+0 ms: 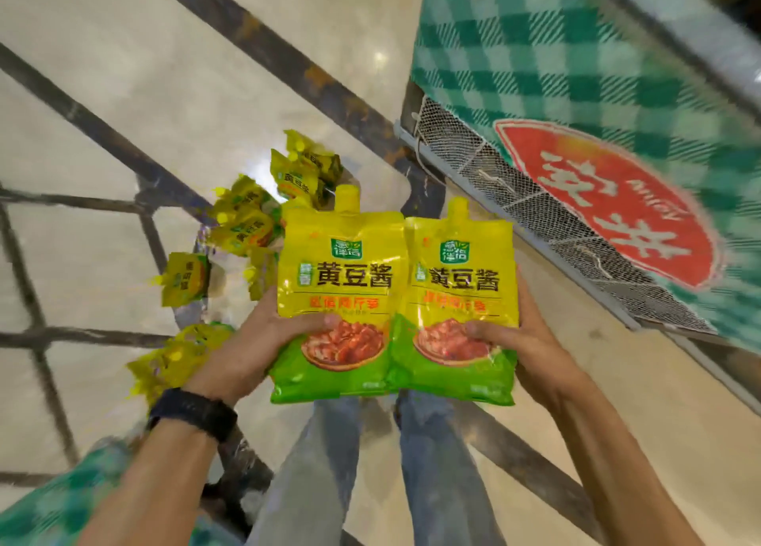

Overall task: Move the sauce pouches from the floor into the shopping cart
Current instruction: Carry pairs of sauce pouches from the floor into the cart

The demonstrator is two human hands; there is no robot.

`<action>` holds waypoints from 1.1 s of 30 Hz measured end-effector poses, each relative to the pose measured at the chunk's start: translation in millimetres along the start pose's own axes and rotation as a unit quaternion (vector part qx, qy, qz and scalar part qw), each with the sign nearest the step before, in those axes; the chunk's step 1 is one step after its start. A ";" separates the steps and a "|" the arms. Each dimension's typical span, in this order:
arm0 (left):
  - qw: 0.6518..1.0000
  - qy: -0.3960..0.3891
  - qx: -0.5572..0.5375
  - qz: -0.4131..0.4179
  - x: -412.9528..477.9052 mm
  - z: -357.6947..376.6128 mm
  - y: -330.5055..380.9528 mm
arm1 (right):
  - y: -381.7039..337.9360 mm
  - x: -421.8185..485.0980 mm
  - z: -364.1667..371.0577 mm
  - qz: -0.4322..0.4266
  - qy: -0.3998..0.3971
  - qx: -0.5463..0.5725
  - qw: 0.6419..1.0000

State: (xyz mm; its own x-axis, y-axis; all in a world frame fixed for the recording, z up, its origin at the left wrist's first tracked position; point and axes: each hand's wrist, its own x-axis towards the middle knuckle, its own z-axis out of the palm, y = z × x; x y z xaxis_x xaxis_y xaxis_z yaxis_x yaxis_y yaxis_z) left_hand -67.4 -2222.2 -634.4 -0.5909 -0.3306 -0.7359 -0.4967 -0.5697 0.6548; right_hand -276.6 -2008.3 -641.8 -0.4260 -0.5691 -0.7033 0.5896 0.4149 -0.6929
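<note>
1. The left hand (263, 339) clamps one sauce pouch (337, 265) low; the right hand (531, 339) clamps a second pouch (457, 273) beside it.
2. Spare pouches (243, 224) lie on the floor (103, 92) beyond the left hand.
3. Gripped low, both may flop and slip before reaching the blurred mesh frame (535, 199), perhaps the cart.

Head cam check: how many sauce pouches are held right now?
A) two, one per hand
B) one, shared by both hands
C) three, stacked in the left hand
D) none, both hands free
A: the left hand grips one pouch and the right hand grips a second pouch beside it, while other pouches lie on the floor.
</note>
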 end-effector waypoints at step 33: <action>0.964 -0.259 0.051 0.004 -261.4 139.0 198.7 | -123.6 -397.2 21.1 -0.168 0.146 0.190 0.956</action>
State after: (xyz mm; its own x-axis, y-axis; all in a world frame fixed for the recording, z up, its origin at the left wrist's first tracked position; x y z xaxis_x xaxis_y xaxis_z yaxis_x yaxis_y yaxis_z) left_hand -100.1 -2144.4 -287.9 -0.8201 0.1016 -0.5631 -0.5354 -0.4833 0.6926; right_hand -165.8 -1848.5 -273.4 -0.7758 -0.3789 -0.5045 0.5690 -0.0748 -0.8189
